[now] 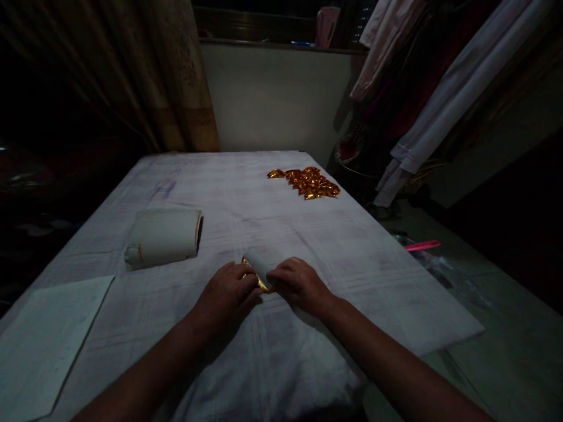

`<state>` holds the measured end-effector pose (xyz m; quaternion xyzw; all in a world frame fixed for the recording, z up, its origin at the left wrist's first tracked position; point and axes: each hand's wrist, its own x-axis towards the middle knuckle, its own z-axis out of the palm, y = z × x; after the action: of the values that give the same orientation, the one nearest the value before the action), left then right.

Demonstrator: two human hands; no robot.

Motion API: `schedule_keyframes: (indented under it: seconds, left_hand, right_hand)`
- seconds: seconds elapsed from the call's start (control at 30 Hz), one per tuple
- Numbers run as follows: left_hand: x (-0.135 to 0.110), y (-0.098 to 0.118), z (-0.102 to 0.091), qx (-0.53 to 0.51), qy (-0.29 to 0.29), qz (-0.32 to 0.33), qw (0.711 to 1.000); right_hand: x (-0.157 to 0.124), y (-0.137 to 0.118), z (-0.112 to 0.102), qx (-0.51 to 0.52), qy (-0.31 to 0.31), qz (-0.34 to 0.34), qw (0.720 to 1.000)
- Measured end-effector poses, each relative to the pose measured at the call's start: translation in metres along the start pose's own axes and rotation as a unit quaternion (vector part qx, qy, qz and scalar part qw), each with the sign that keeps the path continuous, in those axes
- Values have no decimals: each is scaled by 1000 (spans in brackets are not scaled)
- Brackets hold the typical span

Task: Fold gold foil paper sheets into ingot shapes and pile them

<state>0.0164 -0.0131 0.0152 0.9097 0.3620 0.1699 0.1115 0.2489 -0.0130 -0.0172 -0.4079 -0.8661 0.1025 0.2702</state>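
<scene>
A small sheet of paper, greyish on one side with shiny gold foil along its near edge, is between my hands, partly curled over. My left hand is closed on its left edge, at the gold strip. On the right side my right hand pinches the same paper. The fingers hide part of it. Farther off, near the table's right edge, lies a pile of folded gold foil paper pieces. To the left sits a bent-over stack of grey-backed paper sheets with gold-brown edges.
A pale flat board or sheet lies at the near left of the cloth-covered table. Clothes hang at the right, and a curtain at the back left. A pink jug stands on the ledge; a pink-handled thing is beside the table.
</scene>
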Motion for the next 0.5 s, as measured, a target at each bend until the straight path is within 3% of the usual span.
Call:
schedule_keyframes:
  seconds: [0.17,0.3,0.5]
  left_hand:
    - [0,12,13,-2,57,-78,995]
    - [1,4,13,-42,63,-55,996]
    - [6,-11,6,-127,44,-9,991]
  right_hand:
    - [2,1,-10,-58,-19,-53,997]
    - [3,-1,-16,-72,-44,-69,994]
    - [11,5,-17,-22,-54,-33,998]
